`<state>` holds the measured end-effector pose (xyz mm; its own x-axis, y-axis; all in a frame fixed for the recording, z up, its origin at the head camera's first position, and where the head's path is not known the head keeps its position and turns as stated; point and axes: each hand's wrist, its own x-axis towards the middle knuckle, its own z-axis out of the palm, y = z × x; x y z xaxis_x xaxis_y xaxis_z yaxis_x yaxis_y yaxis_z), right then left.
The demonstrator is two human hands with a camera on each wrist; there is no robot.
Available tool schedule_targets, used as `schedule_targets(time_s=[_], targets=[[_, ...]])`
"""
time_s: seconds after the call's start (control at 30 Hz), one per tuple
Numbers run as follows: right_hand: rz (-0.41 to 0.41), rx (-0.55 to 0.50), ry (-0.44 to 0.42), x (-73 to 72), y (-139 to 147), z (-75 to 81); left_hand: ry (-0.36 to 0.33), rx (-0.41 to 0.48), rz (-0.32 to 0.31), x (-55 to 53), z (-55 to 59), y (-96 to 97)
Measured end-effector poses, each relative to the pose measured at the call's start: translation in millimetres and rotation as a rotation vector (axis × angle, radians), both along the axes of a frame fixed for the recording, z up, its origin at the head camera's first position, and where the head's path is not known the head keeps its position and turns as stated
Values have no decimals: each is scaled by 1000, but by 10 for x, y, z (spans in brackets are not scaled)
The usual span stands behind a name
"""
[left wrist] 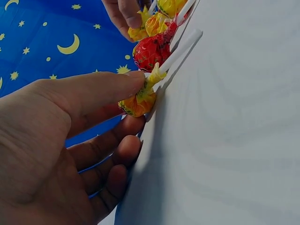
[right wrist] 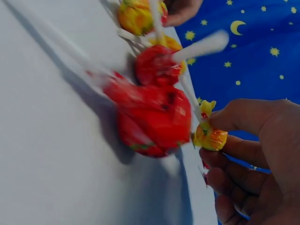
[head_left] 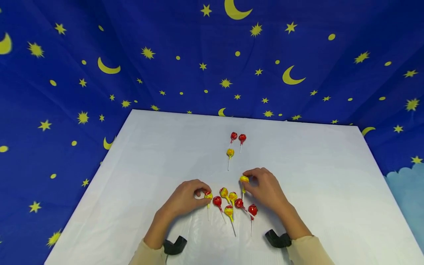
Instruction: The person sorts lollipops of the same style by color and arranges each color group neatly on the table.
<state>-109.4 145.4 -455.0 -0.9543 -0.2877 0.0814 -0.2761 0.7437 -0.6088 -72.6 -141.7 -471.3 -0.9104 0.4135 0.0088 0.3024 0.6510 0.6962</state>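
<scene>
My left hand (head_left: 186,198) pinches a yellow lollipop (left wrist: 137,104) by its wrapped head between thumb and fingers, at the left of a loose cluster. In the head view its stick points toward me. On the far right side of that cluster, my right hand (head_left: 267,188) pinches another yellow lollipop (right wrist: 210,137) by the head. Between the hands lie several lollipops, among them a red lollipop (head_left: 217,201) beside the left hand, a yellow lollipop (head_left: 229,211) in front, and a red lollipop (head_left: 253,210) nearest my right wrist.
Farther back on the white table (head_left: 159,147) lie two red lollipops, one left (head_left: 233,136) and one right (head_left: 242,138), with a yellow lollipop (head_left: 230,152) just in front of them. A blue star-and-moon cloth (head_left: 185,73) hangs behind the table. Black wrist mounts show at both wrists.
</scene>
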Motion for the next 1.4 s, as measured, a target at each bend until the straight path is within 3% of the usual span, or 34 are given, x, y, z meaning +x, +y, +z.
schedule_targets(time_s=[0.33, 0.67, 1.0, 1.4], targets=[[1, 1, 30, -276, -24, 7, 22, 29, 6, -6, -25, -13], [-12, -1, 87, -509, -90, -68, -7, 40, 5, -4, -15, -13], [-42, 5, 82, -717, -179, -126, -3, 29, 20, -4, -32, -28], [-35, -4, 57, -818, -188, -167, -3, 41, 16, -17, -37, -31]])
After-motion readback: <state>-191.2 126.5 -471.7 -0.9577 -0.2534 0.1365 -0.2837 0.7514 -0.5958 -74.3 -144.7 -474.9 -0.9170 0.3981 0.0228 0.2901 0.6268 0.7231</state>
